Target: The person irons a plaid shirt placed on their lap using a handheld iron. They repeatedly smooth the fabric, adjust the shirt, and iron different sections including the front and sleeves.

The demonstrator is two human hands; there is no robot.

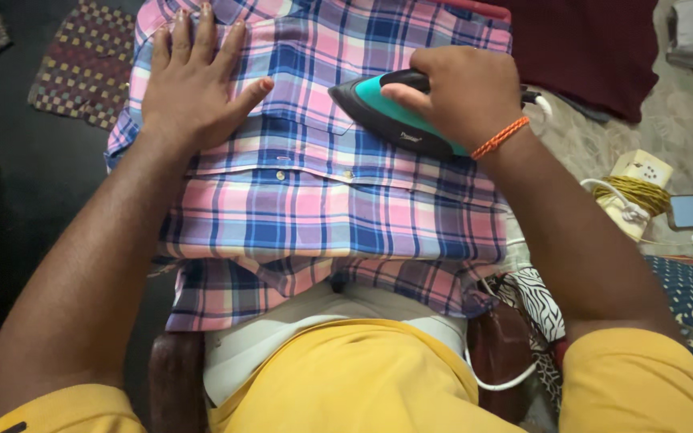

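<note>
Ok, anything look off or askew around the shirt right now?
Nothing damaged. The plaid shirt overhangs the near edge, its hem bunched. Left hand lies flat on it; right hand grips the teal iron.

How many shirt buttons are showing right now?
2: both on the plaid shirt's placket, one below the left hand, one below the iron. Others may be hidden under hands or folds.
</note>
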